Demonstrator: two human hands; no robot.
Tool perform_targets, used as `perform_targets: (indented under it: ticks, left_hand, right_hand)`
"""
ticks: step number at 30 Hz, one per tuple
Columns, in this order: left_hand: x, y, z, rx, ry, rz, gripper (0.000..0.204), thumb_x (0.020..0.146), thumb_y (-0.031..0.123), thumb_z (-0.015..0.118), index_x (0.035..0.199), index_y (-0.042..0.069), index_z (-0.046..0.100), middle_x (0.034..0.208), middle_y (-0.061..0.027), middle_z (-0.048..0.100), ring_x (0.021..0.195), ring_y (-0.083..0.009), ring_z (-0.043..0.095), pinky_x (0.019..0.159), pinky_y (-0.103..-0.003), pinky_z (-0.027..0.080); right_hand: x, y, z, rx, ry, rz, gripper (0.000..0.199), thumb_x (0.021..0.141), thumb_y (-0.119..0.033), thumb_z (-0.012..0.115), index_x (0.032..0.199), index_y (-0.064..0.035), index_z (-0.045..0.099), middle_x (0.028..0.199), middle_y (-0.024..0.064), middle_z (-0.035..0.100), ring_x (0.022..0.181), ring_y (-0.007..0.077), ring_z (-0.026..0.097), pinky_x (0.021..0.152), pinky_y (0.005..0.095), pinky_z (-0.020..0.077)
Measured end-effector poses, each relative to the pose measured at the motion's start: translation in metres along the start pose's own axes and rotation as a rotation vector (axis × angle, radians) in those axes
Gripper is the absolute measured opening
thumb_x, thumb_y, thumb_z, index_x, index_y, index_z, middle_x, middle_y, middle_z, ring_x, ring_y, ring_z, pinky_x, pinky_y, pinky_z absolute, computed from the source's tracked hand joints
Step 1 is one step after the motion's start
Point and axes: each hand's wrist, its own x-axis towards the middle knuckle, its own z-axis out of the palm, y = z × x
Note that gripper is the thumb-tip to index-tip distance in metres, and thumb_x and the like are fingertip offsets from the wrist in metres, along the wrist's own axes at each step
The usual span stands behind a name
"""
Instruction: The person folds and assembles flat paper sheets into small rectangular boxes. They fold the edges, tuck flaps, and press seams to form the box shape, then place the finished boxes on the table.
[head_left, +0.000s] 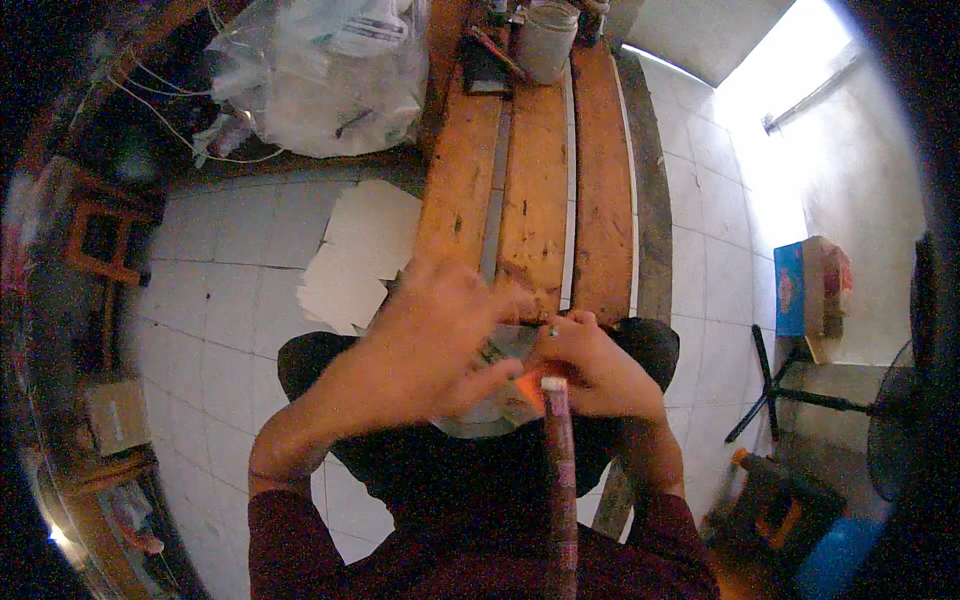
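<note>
My left hand (425,335) and my right hand (590,365) meet close in front of me, over my lap, at the near end of a long wooden bench (535,190). Between them they hold a thin, pale, crumpled sheet or packet (500,400), with an orange patch showing near my right fingers. The left hand covers most of it, so its shape is unclear. A long, thin patterned stick (560,480) rises from the lower edge up to my right hand; whether the hand grips it I cannot tell.
A grey jar (547,40) and small items stand at the bench's far end. A large clear plastic bag (325,75) lies at the upper left. Pale cardboard sheets (360,255) lie on the tiled floor. A blue and brown box (810,285) and a fan stand (800,395) are on the right.
</note>
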Motion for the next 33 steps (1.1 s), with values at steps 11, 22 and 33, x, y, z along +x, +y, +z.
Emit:
perform_targets:
  ticks: [11,22,33]
  left_hand:
    - [-0.015,-0.005,0.016,-0.939,0.312,-0.439,0.013,0.087,0.005,0.062,0.099,0.0,0.062,0.092,-0.0047,0.063,0.088,-0.0115,0.06,0.078,-0.026,0.048]
    - [-0.006,0.013,0.046,-0.976,0.626,-0.654,0.019,0.084,0.012,0.068,0.099,0.0,0.063,0.084,-0.0046,0.062,0.08,-0.0114,0.058,0.068,-0.025,0.047]
    - [-0.002,0.017,0.029,-0.562,0.487,-0.297,0.022,0.07,0.007,0.073,0.092,0.005,0.07,0.079,-0.0074,0.059,0.071,-0.018,0.058,0.065,-0.027,0.048]
  right_hand:
    - [-0.008,-0.032,-0.038,-0.265,0.951,0.079,0.031,0.076,-0.012,0.06,0.107,-0.0075,0.061,0.105,0.0138,0.059,0.103,0.0321,0.053,0.101,0.0482,0.028]
    - [0.026,-0.05,-0.005,-0.321,1.021,-0.16,0.019,0.067,-0.004,0.071,0.081,-0.012,0.063,0.078,0.0022,0.057,0.079,0.022,0.058,0.097,0.0417,0.0332]
    - [0.021,-0.05,0.001,-0.435,1.043,-0.303,0.017,0.066,-0.004,0.07,0.075,-0.0145,0.061,0.076,-0.0009,0.058,0.073,0.0185,0.056,0.095,0.0429,0.0326]
